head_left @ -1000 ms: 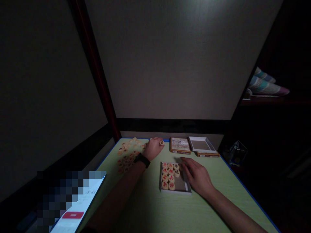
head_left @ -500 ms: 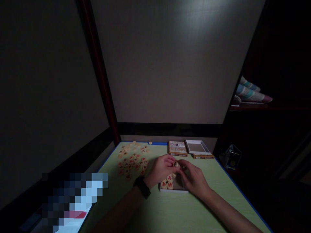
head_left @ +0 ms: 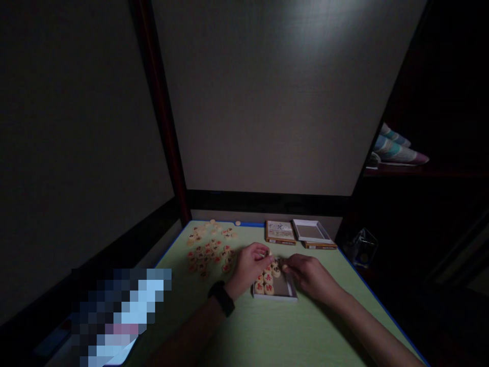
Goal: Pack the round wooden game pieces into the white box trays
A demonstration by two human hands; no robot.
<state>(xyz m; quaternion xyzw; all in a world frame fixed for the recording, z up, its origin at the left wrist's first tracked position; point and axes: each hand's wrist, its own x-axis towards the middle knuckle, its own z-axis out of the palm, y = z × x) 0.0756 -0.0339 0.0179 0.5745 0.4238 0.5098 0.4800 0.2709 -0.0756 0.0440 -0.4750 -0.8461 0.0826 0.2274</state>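
A shallow white box (head_left: pixel 284 294) lies on the green table and holds several round chess pieces (head_left: pixel 268 279) with red marks. My left hand (head_left: pixel 249 264), a black watch on its wrist, hovers over the box's far left corner with fingers curled, pinching a piece at the fingertips. My right hand (head_left: pixel 311 276) rests by the box's far right side, fingers curled toward the pieces; what they hold is hidden. Many loose round pieces (head_left: pixel 208 248) are spread on the table left of my left hand.
Two more flat boxes stand at the table's far edge: a printed lid (head_left: pixel 280 232) and an open white tray (head_left: pixel 311 232). A lit tablet (head_left: pixel 118 318) lies at the near left. A glass jar (head_left: pixel 364 245) sits beyond the right edge.
My left hand came back from the far edge of the table with a piece to the white box. My right hand lifted from the box's side and met it over the pieces.
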